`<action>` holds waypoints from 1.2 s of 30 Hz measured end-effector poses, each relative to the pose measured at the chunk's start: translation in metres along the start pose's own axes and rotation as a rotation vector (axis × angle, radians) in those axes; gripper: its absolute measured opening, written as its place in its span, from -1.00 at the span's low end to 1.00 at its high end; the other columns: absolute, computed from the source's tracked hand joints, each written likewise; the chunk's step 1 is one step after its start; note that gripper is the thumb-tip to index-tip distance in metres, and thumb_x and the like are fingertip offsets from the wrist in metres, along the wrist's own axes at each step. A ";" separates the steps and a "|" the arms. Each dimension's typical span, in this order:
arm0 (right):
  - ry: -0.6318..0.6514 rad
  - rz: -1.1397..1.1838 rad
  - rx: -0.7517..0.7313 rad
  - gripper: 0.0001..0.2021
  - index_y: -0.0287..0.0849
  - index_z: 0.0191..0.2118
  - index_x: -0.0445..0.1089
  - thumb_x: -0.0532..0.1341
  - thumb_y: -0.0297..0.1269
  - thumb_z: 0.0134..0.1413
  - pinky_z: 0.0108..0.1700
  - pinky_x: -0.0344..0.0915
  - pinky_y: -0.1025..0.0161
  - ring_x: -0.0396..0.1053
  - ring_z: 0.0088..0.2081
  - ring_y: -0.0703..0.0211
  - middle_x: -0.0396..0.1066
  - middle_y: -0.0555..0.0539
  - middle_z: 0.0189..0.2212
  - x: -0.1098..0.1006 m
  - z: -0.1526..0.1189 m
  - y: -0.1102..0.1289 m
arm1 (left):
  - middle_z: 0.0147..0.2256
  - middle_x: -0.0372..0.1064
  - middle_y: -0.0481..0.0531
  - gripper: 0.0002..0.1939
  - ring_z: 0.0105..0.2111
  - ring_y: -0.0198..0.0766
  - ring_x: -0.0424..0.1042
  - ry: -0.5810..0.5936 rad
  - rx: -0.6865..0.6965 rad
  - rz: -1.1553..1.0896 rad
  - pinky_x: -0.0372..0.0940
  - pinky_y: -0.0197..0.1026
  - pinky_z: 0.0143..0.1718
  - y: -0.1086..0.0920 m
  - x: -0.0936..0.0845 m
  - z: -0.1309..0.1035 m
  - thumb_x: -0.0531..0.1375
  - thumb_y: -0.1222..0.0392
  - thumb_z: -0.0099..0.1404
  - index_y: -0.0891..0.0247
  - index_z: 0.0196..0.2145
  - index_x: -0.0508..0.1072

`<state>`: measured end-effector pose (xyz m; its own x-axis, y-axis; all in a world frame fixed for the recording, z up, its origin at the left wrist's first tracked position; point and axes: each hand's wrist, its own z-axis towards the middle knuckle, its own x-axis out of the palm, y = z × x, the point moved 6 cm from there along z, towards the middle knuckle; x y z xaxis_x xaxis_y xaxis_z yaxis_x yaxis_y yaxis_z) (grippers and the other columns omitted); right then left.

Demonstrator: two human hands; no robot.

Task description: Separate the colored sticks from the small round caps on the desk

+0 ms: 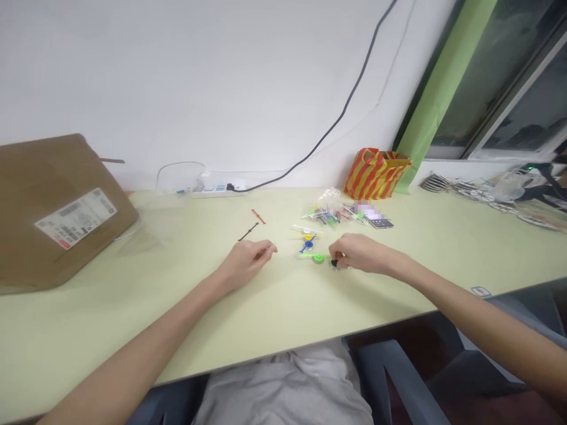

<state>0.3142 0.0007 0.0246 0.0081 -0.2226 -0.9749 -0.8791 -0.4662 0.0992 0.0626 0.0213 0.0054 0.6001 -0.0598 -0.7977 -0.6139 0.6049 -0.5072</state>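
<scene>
My right hand (358,252) is closed, its fingertips pinching a small black round piece (334,263) that rests low over the table on a clear base. Beside it lies a green round piece (318,258) with a long thin green bar. Just behind are a blue piece with a pointer (309,244), a yellow piece (309,237) and a white one (306,230). My left hand (252,262) hovers at or on the table with thumb and fingers pressed together; whatever they hold, if anything, is hidden. Near it lie a black arrow pointer (248,231) and a red arrow pointer (258,216).
Farther back are a clear bag of coloured pieces (328,211) and a phone (381,222). A striped red-and-yellow bag (376,174) stands by the wall. A cardboard box (57,212) occupies the left, and a power strip (217,188) lies at the back with a black cable (341,112).
</scene>
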 end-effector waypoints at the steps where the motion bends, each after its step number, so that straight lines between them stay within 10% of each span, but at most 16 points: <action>1: -0.006 0.007 -0.038 -0.90 -0.16 -0.35 0.52 0.27 -0.48 0.06 -0.34 0.06 0.29 0.44 -0.23 0.11 0.56 -0.08 -0.31 0.003 0.001 0.006 | -0.63 0.07 -0.15 -0.64 -0.60 -0.36 0.04 0.001 0.004 -0.002 -0.01 -0.27 -0.49 0.000 0.000 -0.001 0.02 0.06 0.45 0.23 -0.25 0.57; 8: -0.014 0.058 -0.329 -0.88 -0.16 -0.37 0.52 0.25 -0.48 0.11 -0.33 0.08 0.31 0.43 -0.32 0.19 0.57 -0.03 -0.36 -0.017 0.019 0.072 | -0.56 0.28 -0.06 -0.58 -0.55 -0.33 0.25 -0.043 -0.072 -0.323 0.16 -0.28 -0.47 -0.001 -0.002 0.000 0.01 -0.08 0.48 0.26 -0.21 0.53; 13: -0.452 0.022 -0.350 -0.84 -0.19 -0.31 0.51 0.19 -0.39 0.27 -0.31 0.06 0.29 0.43 -0.25 0.15 0.56 -0.10 -0.32 -0.067 0.081 0.117 | -0.29 0.44 0.14 -0.48 -0.40 -0.19 0.45 -0.112 -0.163 -0.899 0.34 -0.20 -0.47 0.014 -0.004 0.009 -0.04 -0.25 0.44 0.27 -0.16 0.44; 19: -0.532 0.143 -0.334 -0.79 -0.14 -0.01 0.49 0.22 -0.35 0.28 -0.25 0.14 0.32 0.44 -0.10 0.14 0.57 -0.07 -0.14 -0.066 0.188 0.133 | -0.52 0.21 -0.10 -0.74 -0.60 -0.38 0.21 -0.651 -0.378 -1.009 0.22 -0.31 -0.60 0.080 -0.032 0.001 0.16 -0.02 0.36 0.25 -0.27 0.40; 23: -0.197 0.055 -0.347 -0.73 -0.20 -0.14 0.57 0.41 -0.48 -0.03 -0.28 0.18 0.34 0.46 -0.20 0.15 0.58 -0.09 -0.19 -0.038 0.233 0.118 | -0.49 0.28 -0.10 -0.79 -0.60 -0.40 0.24 -0.812 -0.467 -0.975 0.20 -0.33 -0.60 0.106 -0.049 -0.008 0.17 0.03 0.35 0.24 -0.24 0.36; 36: -0.089 0.150 -0.482 -0.90 -0.28 -0.30 0.55 0.33 -0.44 0.00 -0.29 0.24 0.35 0.42 -0.36 0.23 0.57 -0.10 -0.34 -0.015 0.228 0.129 | -0.80 -0.07 -0.17 -0.34 -0.77 -0.42 0.00 -0.573 -0.378 -0.881 -0.01 -0.27 -0.68 0.085 -0.037 0.000 0.07 -0.41 0.33 0.23 -0.61 0.30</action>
<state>0.0925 0.1391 0.0070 -0.1608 -0.2531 -0.9540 -0.5477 -0.7812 0.2996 -0.0116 0.0754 -0.0081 0.9904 0.0855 0.1082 0.0843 0.2452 -0.9658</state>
